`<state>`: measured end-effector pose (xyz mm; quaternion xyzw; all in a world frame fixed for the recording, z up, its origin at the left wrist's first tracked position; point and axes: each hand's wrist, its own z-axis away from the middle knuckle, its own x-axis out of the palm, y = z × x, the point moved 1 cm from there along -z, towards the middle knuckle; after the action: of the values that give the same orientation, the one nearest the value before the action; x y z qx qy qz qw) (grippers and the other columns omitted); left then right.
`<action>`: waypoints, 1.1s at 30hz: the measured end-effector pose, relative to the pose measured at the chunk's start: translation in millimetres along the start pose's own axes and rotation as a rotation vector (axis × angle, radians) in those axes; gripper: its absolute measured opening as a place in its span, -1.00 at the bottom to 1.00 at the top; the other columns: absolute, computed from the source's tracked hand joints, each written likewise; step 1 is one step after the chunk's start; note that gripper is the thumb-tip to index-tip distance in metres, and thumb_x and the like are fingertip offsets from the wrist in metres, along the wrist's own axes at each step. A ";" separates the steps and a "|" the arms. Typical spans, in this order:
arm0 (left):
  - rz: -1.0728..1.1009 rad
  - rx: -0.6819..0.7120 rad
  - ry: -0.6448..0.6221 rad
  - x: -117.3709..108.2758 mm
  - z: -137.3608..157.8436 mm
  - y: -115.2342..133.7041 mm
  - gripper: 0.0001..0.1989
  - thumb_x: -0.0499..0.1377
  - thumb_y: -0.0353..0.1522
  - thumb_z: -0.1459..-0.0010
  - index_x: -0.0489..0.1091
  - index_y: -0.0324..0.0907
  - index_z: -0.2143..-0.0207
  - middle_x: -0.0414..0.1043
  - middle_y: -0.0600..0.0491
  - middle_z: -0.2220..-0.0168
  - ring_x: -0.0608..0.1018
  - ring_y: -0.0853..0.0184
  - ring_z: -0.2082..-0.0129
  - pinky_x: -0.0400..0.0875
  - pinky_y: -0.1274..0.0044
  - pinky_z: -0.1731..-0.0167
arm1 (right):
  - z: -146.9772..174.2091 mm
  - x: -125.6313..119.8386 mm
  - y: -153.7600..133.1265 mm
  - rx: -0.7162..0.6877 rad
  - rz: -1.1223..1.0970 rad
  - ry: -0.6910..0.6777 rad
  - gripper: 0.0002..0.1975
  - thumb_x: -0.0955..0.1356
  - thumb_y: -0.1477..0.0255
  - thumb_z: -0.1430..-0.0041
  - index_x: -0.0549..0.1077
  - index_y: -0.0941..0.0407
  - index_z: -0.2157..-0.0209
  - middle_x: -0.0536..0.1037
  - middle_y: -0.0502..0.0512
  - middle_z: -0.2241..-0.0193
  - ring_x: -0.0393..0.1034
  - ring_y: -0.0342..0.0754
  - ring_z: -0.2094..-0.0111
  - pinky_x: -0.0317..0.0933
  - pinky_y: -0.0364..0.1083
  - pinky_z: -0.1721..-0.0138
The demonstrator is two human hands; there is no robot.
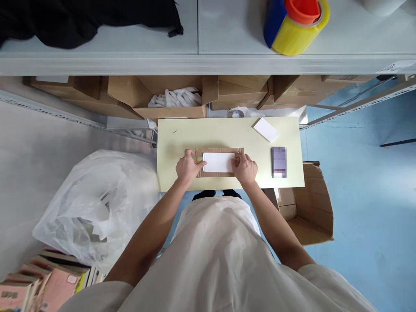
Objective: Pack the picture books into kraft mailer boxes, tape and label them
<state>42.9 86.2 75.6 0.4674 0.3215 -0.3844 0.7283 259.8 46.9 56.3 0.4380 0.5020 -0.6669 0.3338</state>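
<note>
A small flat piece of brown cardboard, perhaps a box (pixel 211 174), lies on the pale yellow table in front of me. On top of it is a white rectangular paper slip (pixel 218 162). My left hand (pixel 187 167) grips the cardboard's left end, its thumb stretched onto the slip's left edge. At the other end, my right hand (pixel 246 169) is closed, with thumb and forefinger pinching the slip's right edge. Clear tape shines at the cardboard's ends. To the right lie a stack of white slips (pixel 266 129) and a purple rectangular item (pixel 279 162), blurred out.
The table (pixel 175 134) stands under a grey shelf bearing a yellow and blue tape roll (pixel 292 32) and black cloth (pixel 65 21). Open cartons (pixel 175 112) sit behind. A plastic bag (pixel 97 208) and books (pixel 48 286) are left; an open carton (pixel 313 203) is right.
</note>
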 end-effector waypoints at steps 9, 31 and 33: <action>-0.099 0.588 0.064 4.7 19.2 -1.8 -0.75 0.08 -0.24 -0.16 0.38 -0.17 0.18 0.44 -0.11 0.07 0.41 0.17 0.00 0.24 0.36 0.00 | 19.6 -10.6 10.4 -0.204 -0.046 0.102 -0.68 0.19 0.38 -0.22 0.38 0.18 0.06 0.47 0.28 0.13 0.30 0.09 0.10 0.15 0.01 0.11; -0.383 0.830 -0.054 26.9 25.2 -12.0 -0.38 -0.03 -0.16 -0.20 -0.04 -0.05 -0.29 -0.12 -0.03 -0.33 -0.06 0.10 -0.32 -0.20 0.07 -0.22 | 67.4 18.7 -16.2 -0.493 0.243 -0.065 -0.26 0.10 0.06 -0.25 -0.04 0.27 -0.29 0.04 0.32 -0.27 -0.14 0.16 -0.29 -0.18 0.18 -0.22; -0.369 0.773 -0.026 25.3 23.8 -15.4 -0.38 -0.03 -0.16 -0.20 -0.05 -0.05 -0.29 -0.14 -0.05 -0.33 -0.06 0.07 -0.32 -0.18 0.04 -0.20 | 72.5 20.5 -7.1 -0.405 0.266 -0.031 -0.26 0.11 0.07 -0.25 -0.06 0.26 -0.29 0.04 0.34 -0.27 -0.12 0.18 -0.29 -0.21 0.23 -0.21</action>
<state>44.8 53.5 56.5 0.6358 0.2230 -0.6062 0.4227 227.5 -21.0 48.2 0.4141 0.5580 -0.5094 0.5077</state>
